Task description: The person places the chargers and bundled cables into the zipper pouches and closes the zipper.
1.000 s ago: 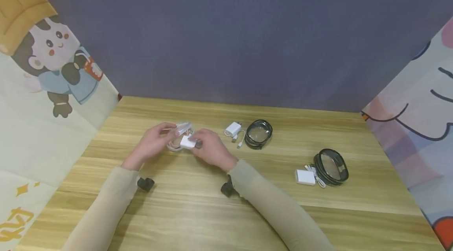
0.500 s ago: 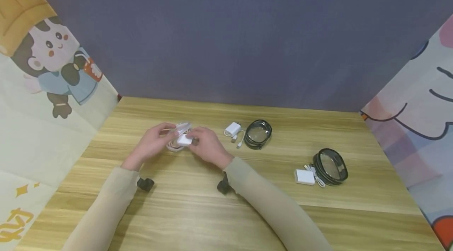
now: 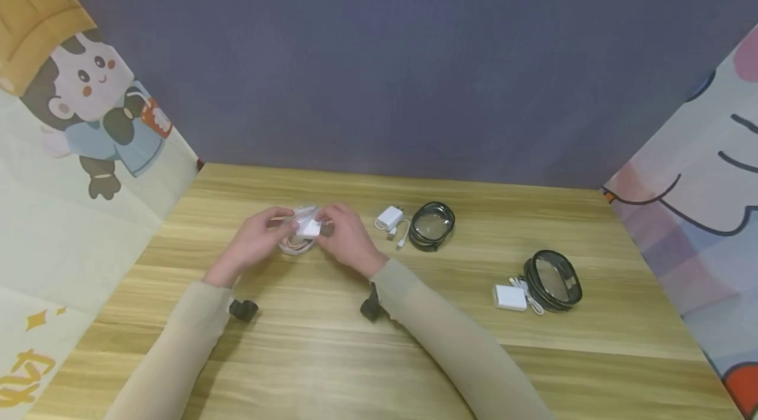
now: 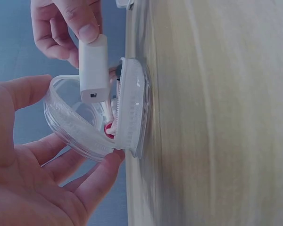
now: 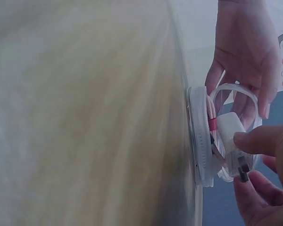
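My left hand (image 3: 256,236) holds up the lid of a clear round zip case (image 4: 134,108) with white trim, thumb and fingers around its edge. The case's other half rests on the table. A pale cable with a red band (image 4: 110,128) lies inside it. Between thumb and fingers of my right hand (image 3: 349,239) is a white charger plug (image 4: 93,70), its metal prongs toward that hand in the right wrist view. The charger (image 5: 230,132) sits in the gap between lid and base, tilted.
Right of the hands lie another white charger (image 3: 389,217), a short white cable (image 3: 404,236) and a black-trimmed clear case (image 3: 416,236). Farther right are a third charger (image 3: 510,297), a bundled white cable (image 3: 536,303) and another black-trimmed case (image 3: 535,288). A dark panel (image 3: 379,64) stands behind the table.
My right hand has moved slightly left and away from me, bringing the charger from in front of the case to between its halves. My left hand stays nearly still.
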A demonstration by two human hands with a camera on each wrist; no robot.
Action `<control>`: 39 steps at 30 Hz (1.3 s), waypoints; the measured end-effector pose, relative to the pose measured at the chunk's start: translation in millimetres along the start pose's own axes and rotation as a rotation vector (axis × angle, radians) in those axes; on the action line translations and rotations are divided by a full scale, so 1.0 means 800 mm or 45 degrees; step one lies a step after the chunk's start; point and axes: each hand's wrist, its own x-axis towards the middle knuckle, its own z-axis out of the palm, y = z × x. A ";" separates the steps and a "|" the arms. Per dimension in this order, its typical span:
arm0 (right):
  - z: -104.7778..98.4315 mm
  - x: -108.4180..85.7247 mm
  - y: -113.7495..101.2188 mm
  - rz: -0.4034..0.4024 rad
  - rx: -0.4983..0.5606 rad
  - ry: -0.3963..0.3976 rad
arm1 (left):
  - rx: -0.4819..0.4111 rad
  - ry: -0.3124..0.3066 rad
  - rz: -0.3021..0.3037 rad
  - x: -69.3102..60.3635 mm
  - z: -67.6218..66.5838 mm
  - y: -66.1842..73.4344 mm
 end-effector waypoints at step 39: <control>0.007 0.014 0.011 0.240 0.248 0.024 | 0.013 0.012 -0.001 -0.001 0.001 0.001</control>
